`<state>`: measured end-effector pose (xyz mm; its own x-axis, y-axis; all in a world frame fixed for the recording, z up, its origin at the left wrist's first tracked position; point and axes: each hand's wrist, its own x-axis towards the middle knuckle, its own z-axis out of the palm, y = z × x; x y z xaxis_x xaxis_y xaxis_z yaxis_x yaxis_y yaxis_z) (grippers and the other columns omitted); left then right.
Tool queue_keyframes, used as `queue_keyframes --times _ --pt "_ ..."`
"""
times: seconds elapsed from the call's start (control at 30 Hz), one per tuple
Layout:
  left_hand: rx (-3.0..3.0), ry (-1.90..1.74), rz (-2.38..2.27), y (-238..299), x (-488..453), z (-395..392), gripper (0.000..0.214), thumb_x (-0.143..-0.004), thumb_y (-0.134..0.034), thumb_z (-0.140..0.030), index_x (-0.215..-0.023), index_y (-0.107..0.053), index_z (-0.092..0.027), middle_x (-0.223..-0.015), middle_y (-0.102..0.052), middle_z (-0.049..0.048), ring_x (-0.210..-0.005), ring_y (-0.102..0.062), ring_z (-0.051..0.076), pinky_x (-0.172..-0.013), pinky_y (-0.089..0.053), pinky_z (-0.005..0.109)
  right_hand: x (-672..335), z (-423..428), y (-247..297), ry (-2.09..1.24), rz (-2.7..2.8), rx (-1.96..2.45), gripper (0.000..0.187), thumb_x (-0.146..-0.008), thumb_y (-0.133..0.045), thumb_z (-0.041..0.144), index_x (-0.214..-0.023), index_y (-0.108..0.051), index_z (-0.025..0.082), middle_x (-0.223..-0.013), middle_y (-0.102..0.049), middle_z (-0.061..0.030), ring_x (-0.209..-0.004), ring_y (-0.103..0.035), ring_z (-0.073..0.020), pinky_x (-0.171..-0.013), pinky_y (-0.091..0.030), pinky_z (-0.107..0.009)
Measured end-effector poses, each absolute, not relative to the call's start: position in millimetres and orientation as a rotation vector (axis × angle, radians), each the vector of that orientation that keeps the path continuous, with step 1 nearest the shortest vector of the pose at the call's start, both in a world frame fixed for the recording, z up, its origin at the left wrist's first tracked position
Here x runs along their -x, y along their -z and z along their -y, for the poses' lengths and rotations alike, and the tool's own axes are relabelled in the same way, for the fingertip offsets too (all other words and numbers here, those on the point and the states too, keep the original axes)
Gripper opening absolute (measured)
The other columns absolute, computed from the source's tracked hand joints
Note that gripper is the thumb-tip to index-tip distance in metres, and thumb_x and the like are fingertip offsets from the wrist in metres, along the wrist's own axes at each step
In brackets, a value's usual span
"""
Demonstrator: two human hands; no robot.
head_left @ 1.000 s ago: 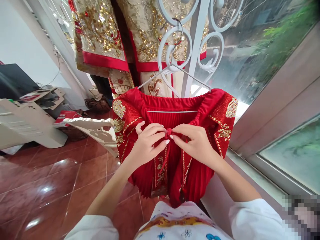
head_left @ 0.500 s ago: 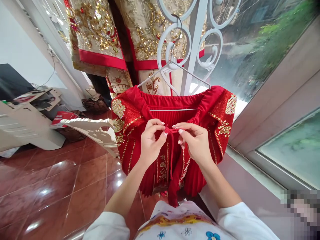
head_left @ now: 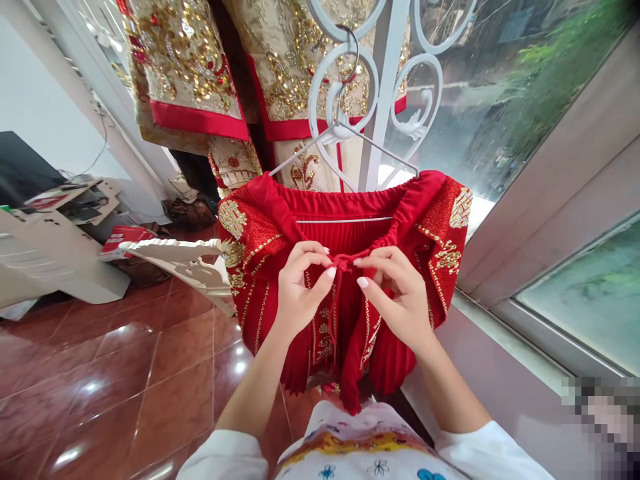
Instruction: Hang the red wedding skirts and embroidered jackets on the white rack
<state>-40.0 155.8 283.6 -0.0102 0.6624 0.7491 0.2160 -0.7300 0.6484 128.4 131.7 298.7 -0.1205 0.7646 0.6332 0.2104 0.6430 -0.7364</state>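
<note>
A red pleated skirt (head_left: 430,227) with gold embroidery hangs on a white wire hanger (head_left: 345,137) hooked to a white scrolled metal stand (head_left: 380,100). My left hand (head_left: 300,290) and my right hand (head_left: 397,293) meet at the front middle of its elastic waistband. Both pinch the thin red drawstring (head_left: 343,261) there, fingers curled and closed on it. One loose end of the string hangs down between my wrists.
Cream and gold sequined garments with red trim (head_left: 200,73) hang behind the skirt. A large window (head_left: 525,107) and its sill (head_left: 500,347) run along the right. White carved furniture pieces (head_left: 185,257) and papers lie on the red tiled floor (head_left: 125,373) at the left.
My hands rose a little and drew in at the waistband. The fingers went from pressing together on a knot to pinching the string ends slightly apart.
</note>
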Motion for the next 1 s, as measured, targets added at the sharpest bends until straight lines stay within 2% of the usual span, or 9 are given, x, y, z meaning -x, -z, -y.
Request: queue_keyframes --times 0.07,0.17,0.23,0.33,0.43,0.63,0.77,0.9,1.0 --pt "-1.983 -1.801 -0.903 -285 37 -149 0.001 -0.078 -0.062 -0.017 -0.079 -0.061 -0.018 -0.093 -0.055 0.0039 -0.093 -0.056 0.016 -0.087 -0.046 0.031 -125 -135 -298 -0.457 1.718 0.798 0.021 -0.082 -0.058 0.021 -0.102 -0.064 0.023 -0.093 -0.052 -0.0028 -0.053 -0.041 -0.0050 -0.049 -0.040 -0.023" --pt "-2.037 -1.764 -0.934 -286 36 -142 0.003 -0.078 -0.062 -0.016 -0.080 -0.061 -0.018 -0.095 -0.056 0.0039 -0.094 -0.056 0.016 -0.087 -0.046 0.031 -124 -141 -297 -0.365 1.764 0.762 0.016 -0.084 -0.055 0.018 -0.095 -0.066 0.022 -0.092 -0.054 -0.0022 -0.051 -0.041 -0.0044 -0.052 -0.042 -0.024" --pt "-2.037 -1.735 -0.972 -286 38 -138 0.003 -0.079 -0.060 -0.016 -0.081 -0.061 -0.018 -0.095 -0.056 0.0039 -0.095 -0.055 0.015 -0.088 -0.045 0.031 -125 -143 -298 -0.358 1.806 0.722 0.020 -0.084 -0.056 0.018 -0.101 -0.064 0.022 -0.096 -0.055 -0.0030 -0.053 -0.045 -0.0047 -0.055 -0.045 -0.024" --pt "-2.052 -1.702 -1.021 -285 40 -132 0.004 -0.080 -0.060 -0.016 -0.083 -0.061 -0.018 -0.096 -0.056 0.0035 -0.095 -0.055 0.015 -0.089 -0.045 0.030 -125 -147 -300 -0.356 1.918 0.630 0.026 -0.086 -0.052 0.015 -0.110 -0.061 0.022 -0.104 -0.056 -0.0058 -0.080 -0.058 -0.0112 -0.073 -0.050 -0.027" --pt "-2.064 -1.687 -1.107 -283 39 -125 0.005 -0.080 -0.060 -0.015 -0.083 -0.061 -0.018 -0.095 -0.058 0.0030 -0.092 -0.057 0.014 -0.086 -0.046 0.029 -123 -153 -301 -0.350 2.001 0.563 0.018 -0.087 -0.051 0.014 -0.100 -0.062 0.020 -0.101 -0.059 -0.0060 -0.097 -0.057 -0.0149 -0.084 -0.048 -0.030" --pt "-2.033 -1.796 -1.331 -272 37 -118 0.006 -0.081 -0.058 -0.014 -0.084 -0.061 -0.018 -0.090 -0.064 0.0028 -0.086 -0.060 0.013 -0.080 -0.048 0.027 -111 -162 -289 -0.107 2.042 0.603 0.026 -0.090 -0.044 0.014 -0.110 -0.060 0.019 -0.093 -0.057 -0.0053 -0.081 -0.057 -0.0112 -0.070 -0.049 -0.024" --pt "-2.050 -1.766 -1.378 -270 36 -119 0.002 -0.082 -0.056 -0.016 -0.080 -0.056 -0.017 -0.086 -0.062 0.0026 -0.082 -0.058 0.012 -0.078 -0.047 0.025 -100 -162 -283 -0.032 1.846 0.599 0.019 -0.087 -0.049 0.013 -0.097 -0.064 0.019 -0.082 -0.058 -0.0029 -0.072 -0.057 -0.0093 -0.062 -0.048 -0.020" --pt "-1.970 -1.592 -1.198 -272 40 -118 0.009 -0.085 -0.051 -0.018 -0.078 -0.056 -0.016 -0.085 -0.059 0.0021 -0.080 -0.056 0.012 -0.074 -0.045 0.023 -101 -153 -281 -0.254 1.671 0.570 0.012 -0.083 -0.054 0.012 -0.085 -0.064 0.019 -0.088 -0.060 -0.0044 -0.074 -0.059 -0.0109 -0.060 -0.049 -0.022" --pt "-1.747 -1.528 -1.032 -269 46 -120 0.017 -0.086 -0.048 -0.021 -0.073 -0.057 -0.016 -0.081 -0.058 0.0014 -0.075 -0.055 0.011 -0.068 -0.044 0.022 -117 -141 -275 -0.680 1.673 0.463 0.005 -0.082 -0.057 0.016 -0.080 -0.060 0.018 -0.083 -0.063 -0.0033 -0.068 -0.061 -0.0112 -0.057 -0.050 -0.023"
